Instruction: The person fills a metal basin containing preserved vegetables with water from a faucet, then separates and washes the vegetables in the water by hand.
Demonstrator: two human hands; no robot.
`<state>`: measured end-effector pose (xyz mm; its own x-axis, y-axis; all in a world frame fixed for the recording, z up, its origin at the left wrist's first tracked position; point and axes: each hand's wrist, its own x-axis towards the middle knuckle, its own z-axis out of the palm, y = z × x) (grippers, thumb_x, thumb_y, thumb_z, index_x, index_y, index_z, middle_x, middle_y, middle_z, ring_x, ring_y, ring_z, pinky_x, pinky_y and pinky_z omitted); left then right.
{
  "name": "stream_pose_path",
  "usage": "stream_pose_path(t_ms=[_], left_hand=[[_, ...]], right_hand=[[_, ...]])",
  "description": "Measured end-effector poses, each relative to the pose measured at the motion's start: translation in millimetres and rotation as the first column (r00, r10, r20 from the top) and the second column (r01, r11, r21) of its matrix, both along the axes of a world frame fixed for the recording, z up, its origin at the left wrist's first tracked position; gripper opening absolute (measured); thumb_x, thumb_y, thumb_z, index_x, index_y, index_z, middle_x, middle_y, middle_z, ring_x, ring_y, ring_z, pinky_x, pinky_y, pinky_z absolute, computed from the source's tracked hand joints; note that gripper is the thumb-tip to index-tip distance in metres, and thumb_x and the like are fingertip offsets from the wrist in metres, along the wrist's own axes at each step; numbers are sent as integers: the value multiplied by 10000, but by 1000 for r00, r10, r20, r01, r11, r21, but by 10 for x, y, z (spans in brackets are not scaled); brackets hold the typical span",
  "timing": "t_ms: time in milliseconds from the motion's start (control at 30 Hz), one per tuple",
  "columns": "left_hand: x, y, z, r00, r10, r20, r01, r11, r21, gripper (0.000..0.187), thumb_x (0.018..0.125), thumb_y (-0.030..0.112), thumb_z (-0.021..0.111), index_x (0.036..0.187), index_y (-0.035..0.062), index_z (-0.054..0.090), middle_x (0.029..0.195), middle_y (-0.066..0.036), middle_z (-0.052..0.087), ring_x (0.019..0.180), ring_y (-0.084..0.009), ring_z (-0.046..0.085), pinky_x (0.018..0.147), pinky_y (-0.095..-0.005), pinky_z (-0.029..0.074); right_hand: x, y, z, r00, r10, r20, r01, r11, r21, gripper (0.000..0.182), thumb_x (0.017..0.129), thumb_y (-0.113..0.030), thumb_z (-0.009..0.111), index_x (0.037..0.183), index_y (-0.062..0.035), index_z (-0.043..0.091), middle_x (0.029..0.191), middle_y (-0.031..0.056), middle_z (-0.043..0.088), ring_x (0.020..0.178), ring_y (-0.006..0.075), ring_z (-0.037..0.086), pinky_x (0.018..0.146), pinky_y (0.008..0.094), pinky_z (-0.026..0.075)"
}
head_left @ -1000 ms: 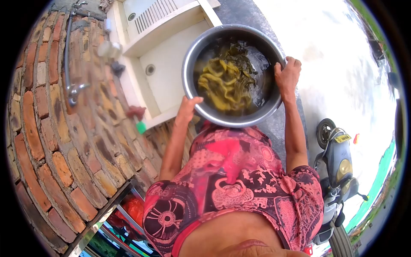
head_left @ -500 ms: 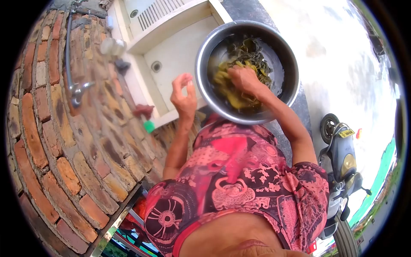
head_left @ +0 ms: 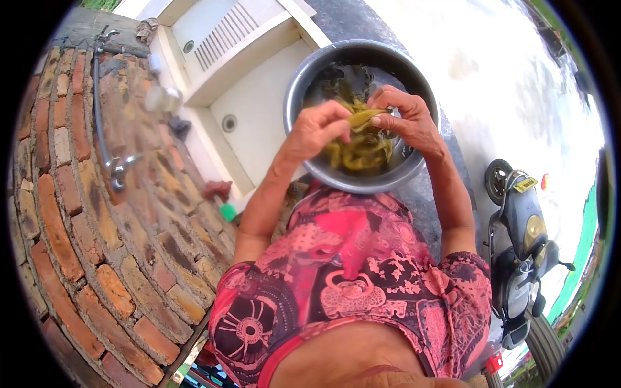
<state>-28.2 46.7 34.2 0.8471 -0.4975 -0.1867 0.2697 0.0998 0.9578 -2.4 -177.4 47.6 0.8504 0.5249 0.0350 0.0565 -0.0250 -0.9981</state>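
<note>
A large metal basin (head_left: 294, 97) holds water and wet yellow-green leafy vegetables (head_left: 359, 155). Above the water, my right hand (head_left: 411, 119) pinches a yellowish piece of the vegetable between thumb and fingers. At the left side of the basin is my left hand (head_left: 317, 131), its fingers bent together at the other end of that same piece. Darker leaves lie in the water behind both hands.
Left of the basin is a pale sink (head_left: 259, 97) with a drain. A brick wall (head_left: 116, 226) with a tap (head_left: 116, 169) runs down the left. A scooter (head_left: 521, 233) stands at the right. A red cloth (head_left: 217, 189) hangs on the sink's corner.
My left hand has moved from beside the basin to over it, onto the vegetable. My right hand has risen out of the leaves with a piece in its fingers. The view has shifted slightly.
</note>
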Motion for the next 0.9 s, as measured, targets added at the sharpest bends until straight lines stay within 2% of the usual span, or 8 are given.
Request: stream_pose_path(t_ms=[233,367,467,567,633,767,833,900], left_hand=[[-11,10,-422,994,-107,23,101,977,186,156,896,92,544,1015,-6,569,870,-30,609,808,-98,590,741,-216,447],[-61,23,-621,999,49,6,-49,963,266,169,896,49,500,1042,-17,553,896,-58,615,834,-110,598,696,-235,514],[-94,93,-711,983,73,-170,-53,991,120,202,894,49,484,1076,-21,536,918,-108,613,828,-146,610,615,-257,553],[-60,50,-633,967,41,-251,-59,996,-65,224,891,70,487,1091,-25,526,924,-130,610,817,-164,619,594,-266,558],[-57,23,-526,956,25,-291,-67,989,-133,237,889,81,490,1097,-29,520,925,-137,609,810,-169,623,592,-270,561],[-35,-103,-230,962,-31,-270,-2,993,-121,227,889,100,497,1068,-32,543,922,-115,611,797,-157,626,605,-263,560],[-15,-93,-166,974,-64,-219,47,995,-83,216,890,106,505,1050,-30,557,912,-101,615,793,-147,624,611,-255,557],[9,9,-168,991,-88,-103,109,969,222,199,889,136,540,1003,-20,588,888,-67,620,783,-121,621,658,-223,535]], right_hand=[[7,-308,8,947,-272,-170,303,932,196,148,823,-158,648,766,-27,609,850,26,571,744,90,501,677,220,403],[65,-466,-115,868,-375,-324,484,783,390,140,844,-144,619,804,-10,608,894,45,580,763,112,532,696,241,436],[121,-506,-352,845,-491,210,532,737,-417,111,835,-117,597,879,-15,597,939,85,566,812,205,576,726,320,476],[22,-338,-450,759,-390,522,630,644,-435,197,777,-78,618,963,-32,573,1003,115,555,914,275,563,775,357,469],[-62,-178,-335,892,-345,291,430,847,-312,259,769,-39,599,1026,-56,574,1044,114,555,1011,285,532,850,359,436],[-122,134,-259,910,-79,407,182,958,-220,286,827,-84,560,1112,-92,546,1034,97,565,1006,263,527,857,344,400],[-118,115,-271,964,1,264,52,979,-196,189,851,-129,559,1031,-73,577,935,89,583,902,223,551,766,320,421],[-122,42,-305,998,23,-63,-32,989,-142,126,849,-147,580,913,-39,586,812,75,573,766,176,549,675,299,424]])
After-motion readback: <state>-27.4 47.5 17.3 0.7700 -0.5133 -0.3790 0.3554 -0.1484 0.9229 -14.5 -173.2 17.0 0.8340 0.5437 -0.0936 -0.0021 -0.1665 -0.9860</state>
